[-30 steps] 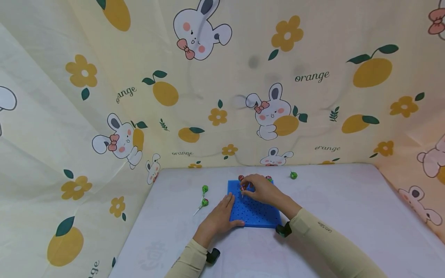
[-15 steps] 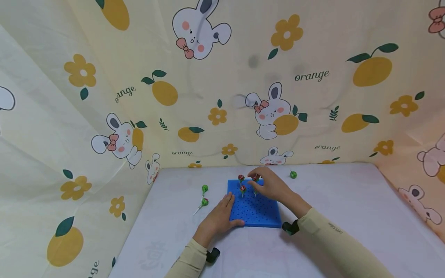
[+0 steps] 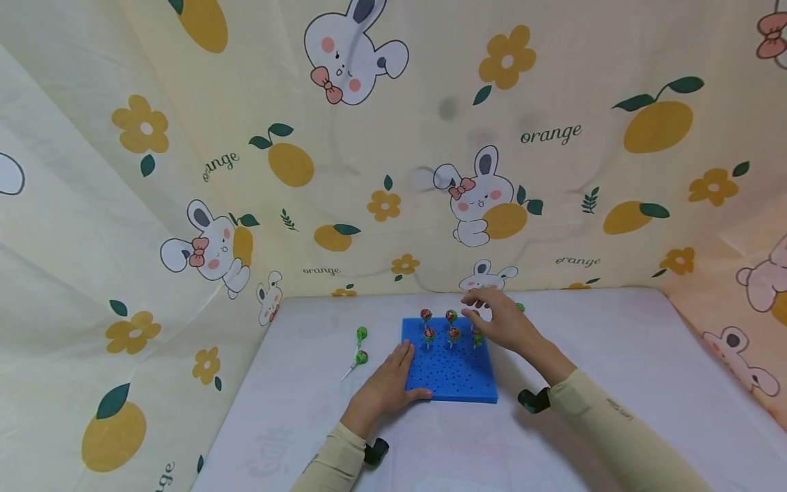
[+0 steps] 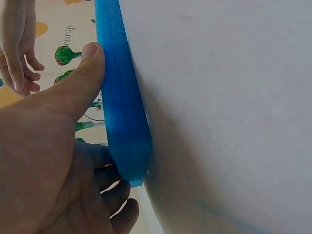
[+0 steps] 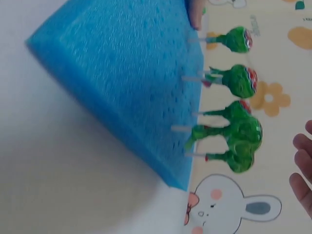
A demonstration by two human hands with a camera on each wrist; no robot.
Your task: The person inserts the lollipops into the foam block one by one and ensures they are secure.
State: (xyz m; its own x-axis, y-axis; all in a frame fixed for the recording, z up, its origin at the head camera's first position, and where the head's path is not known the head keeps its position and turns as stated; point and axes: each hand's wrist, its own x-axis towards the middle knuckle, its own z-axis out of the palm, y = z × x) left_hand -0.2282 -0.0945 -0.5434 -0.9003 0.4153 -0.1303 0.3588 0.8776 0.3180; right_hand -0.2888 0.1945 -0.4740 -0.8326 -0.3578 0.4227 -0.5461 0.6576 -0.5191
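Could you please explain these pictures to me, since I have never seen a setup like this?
There is no machine: each grip is a person's bare hand. The wide picture comes from a camera worn on the head; the other two come from cameras on the left and right wrists. On the white tabletop sits a blue, foam-like square block dotted with small holes. Lollipops in shiny green-and-red wrappers stand in it on thin white sticks. The left grip rests against the block's near left corner. The right grip hovers by the lollipops, with nothing visibly held. Two loose lollipops lie left of the block; a third loose lollipop shows partly behind the right grip.
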